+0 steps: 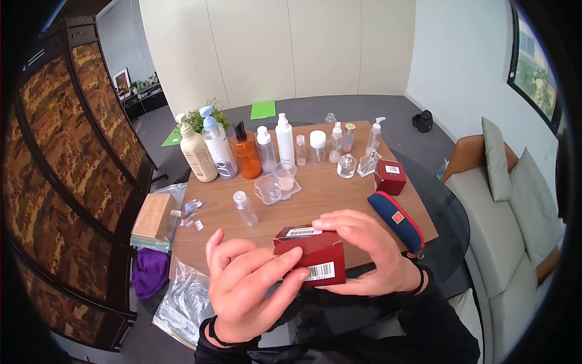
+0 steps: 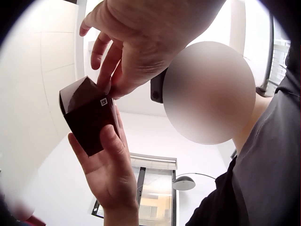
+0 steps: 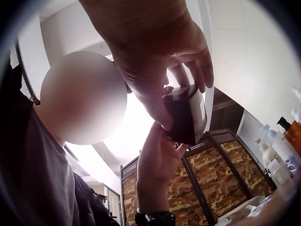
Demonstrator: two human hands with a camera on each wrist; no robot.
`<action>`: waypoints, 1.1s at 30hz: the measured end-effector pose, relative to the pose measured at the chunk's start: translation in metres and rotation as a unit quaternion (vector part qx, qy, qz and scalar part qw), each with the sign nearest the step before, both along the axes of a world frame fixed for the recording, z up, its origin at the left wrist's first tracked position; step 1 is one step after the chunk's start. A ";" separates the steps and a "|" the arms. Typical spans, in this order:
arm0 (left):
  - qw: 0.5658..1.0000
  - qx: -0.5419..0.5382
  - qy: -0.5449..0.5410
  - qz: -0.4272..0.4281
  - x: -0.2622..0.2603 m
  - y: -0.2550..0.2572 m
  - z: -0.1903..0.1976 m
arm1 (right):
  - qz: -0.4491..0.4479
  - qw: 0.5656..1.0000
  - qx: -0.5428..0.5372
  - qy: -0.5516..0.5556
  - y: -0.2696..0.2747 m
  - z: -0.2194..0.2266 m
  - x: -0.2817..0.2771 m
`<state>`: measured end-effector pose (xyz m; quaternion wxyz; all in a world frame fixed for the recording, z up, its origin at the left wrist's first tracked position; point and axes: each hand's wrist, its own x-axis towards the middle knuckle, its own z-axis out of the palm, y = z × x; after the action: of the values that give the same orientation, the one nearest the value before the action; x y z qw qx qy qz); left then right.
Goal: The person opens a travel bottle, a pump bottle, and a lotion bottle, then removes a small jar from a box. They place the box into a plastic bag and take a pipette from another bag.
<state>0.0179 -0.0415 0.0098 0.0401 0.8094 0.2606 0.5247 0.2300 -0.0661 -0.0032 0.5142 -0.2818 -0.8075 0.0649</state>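
Note:
A small dark red box (image 1: pixel 321 253) with white barcode labels is held above the near edge of the wooden table. My right hand (image 1: pixel 371 252) grips it from the right, fingers on top and thumb underneath. On its left side, my left hand (image 1: pixel 254 285) pinches a flap or edge of the box between index finger and thumb, the other fingers spread. In the left wrist view the box (image 2: pixel 91 120) shows a small square mark, with my left hand (image 2: pixel 141 42) at its upper edge. The right wrist view shows my right hand (image 3: pixel 155 56) around the box (image 3: pixel 184 117).
Pump bottles (image 1: pixel 245 155) and other bottles line the table's back. Nearer are a clear plastic tray (image 1: pixel 285 193), a small bottle (image 1: pixel 245 209), another red box (image 1: pixel 390 178) and a blue pouch (image 1: pixel 397 221). At left lie a wooden box (image 1: pixel 153 216) and plastic bags (image 1: pixel 185 300).

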 end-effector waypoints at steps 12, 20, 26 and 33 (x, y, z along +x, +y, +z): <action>0.999 -0.042 -0.008 -0.004 0.005 0.005 0.000 | -0.001 1.000 0.012 -0.016 0.000 0.002 0.003; 0.993 -0.097 0.005 -0.072 -0.005 0.005 0.001 | -0.016 0.999 -0.028 -0.038 -0.002 0.009 0.007; 0.997 -0.069 0.026 -0.002 0.000 0.005 0.002 | -0.010 0.999 -0.019 -0.048 -0.003 0.008 0.006; 0.997 -0.073 0.038 0.006 -0.001 0.004 0.003 | -0.001 0.999 -0.019 -0.044 -0.004 0.009 0.007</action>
<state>0.0164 -0.0370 0.0125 0.0864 0.8220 0.3042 0.4736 0.2367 -0.0700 0.0058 0.4728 -0.2951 -0.8275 0.0676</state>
